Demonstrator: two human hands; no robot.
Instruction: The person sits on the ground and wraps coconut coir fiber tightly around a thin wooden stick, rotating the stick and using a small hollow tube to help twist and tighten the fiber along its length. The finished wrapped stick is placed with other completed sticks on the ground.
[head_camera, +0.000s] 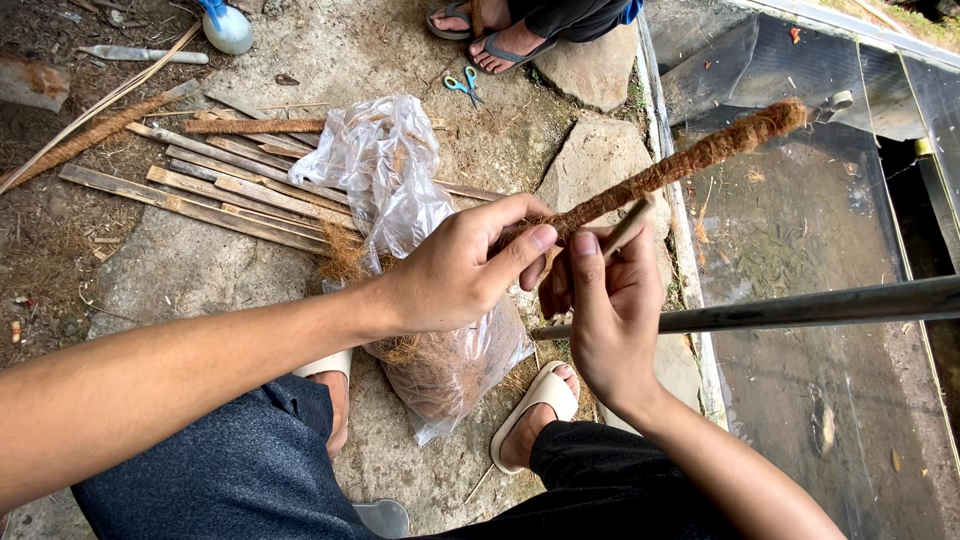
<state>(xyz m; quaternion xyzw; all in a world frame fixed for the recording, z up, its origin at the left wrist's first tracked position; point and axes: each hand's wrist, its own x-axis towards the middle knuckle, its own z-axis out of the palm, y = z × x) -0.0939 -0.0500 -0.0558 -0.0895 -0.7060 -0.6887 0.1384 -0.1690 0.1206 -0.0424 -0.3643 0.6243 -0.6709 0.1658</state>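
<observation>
Coir-wrapped stick gripped by left hand and right hand; fibre best kept pinched tight above plastic bag.

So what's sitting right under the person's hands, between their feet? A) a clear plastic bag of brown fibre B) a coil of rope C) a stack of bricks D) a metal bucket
A: below the left hand and right hand, which hold a fibre-wrapped stick, lies a clear plastic bag with brown fibre inside.
</observation>
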